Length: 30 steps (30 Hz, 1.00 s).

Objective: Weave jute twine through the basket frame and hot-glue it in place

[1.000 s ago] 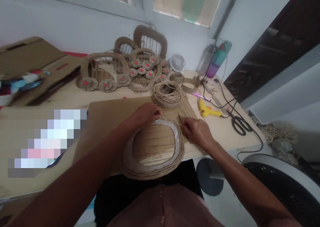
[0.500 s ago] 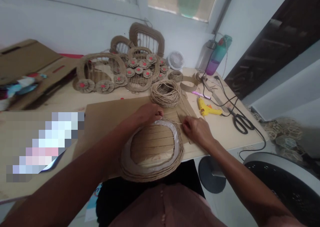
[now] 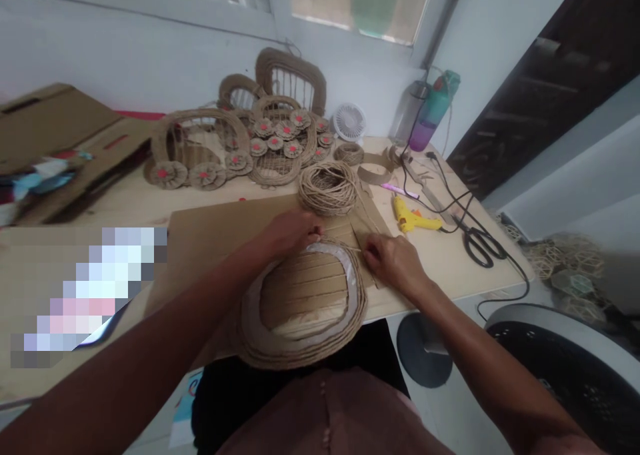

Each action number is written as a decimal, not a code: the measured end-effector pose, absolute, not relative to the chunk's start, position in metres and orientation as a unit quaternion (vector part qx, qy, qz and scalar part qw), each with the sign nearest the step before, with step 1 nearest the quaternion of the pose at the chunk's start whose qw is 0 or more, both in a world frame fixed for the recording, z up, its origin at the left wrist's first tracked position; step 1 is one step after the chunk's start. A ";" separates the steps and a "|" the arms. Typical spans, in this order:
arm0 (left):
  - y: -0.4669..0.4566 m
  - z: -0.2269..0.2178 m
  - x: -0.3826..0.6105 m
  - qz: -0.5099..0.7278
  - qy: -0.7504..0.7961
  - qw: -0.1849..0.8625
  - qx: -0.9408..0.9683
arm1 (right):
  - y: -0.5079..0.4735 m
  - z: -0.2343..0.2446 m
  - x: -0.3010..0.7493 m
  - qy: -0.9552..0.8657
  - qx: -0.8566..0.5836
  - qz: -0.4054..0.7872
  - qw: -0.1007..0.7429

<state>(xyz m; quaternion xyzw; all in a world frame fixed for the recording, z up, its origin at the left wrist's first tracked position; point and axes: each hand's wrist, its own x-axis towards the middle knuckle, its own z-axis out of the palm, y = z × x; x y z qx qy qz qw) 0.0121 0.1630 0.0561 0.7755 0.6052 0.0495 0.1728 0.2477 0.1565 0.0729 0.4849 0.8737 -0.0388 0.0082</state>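
An oval frame (image 3: pixel 356 318), wound round its outer edge with several rows of twine, lies at the table's front edge and juts past it. Its inner ring is pale, with strands strung across the opening. At the frame's far rim my left hand (image 3: pixel 300 231) is closed, its fingertips pressing the twine there. To the right, my right hand (image 3: pixel 387 251) is closed round a strand of twine that runs taut to the rim. A coil of twine (image 3: pixel 327 188) sits just beyond both hands, and a loose length trails from it toward my right hand.
Cardboard (image 3: pixel 210 241) lies under the frame. On the right are a yellow glue gun (image 3: pixel 415 216), black-handled scissors (image 3: pixel 480 245), a pink pen (image 3: pixel 400 190) and cables. Twine baskets with flowers (image 3: pixel 200 148), a small fan (image 3: pixel 349 123) and bottles (image 3: pixel 433 115) stand behind. A blurred-out device lies left.
Both hands keep their hold on the twine, with hardly any movement. The view has shifted slightly, and the frame has tilted or turned a little.
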 end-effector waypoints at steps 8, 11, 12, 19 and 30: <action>0.150 0.060 -0.004 0.021 0.627 0.175 0.758 | 0.157 0.074 0.249 0.912 0.406 -0.037 -0.044; 0.150 0.061 -0.004 0.057 0.635 0.199 0.744 | 0.158 0.076 0.243 0.906 0.421 -0.033 -0.041; 0.150 0.061 -0.003 0.070 0.634 0.209 0.741 | 0.159 0.077 0.242 0.903 0.427 -0.031 -0.039; 0.155 0.057 0.007 0.107 0.612 0.232 0.749 | 0.159 0.080 0.237 0.892 0.452 -0.023 -0.021; 0.160 0.054 0.010 0.102 0.607 0.240 0.751 | 0.151 0.073 0.237 0.896 0.441 -0.036 -0.024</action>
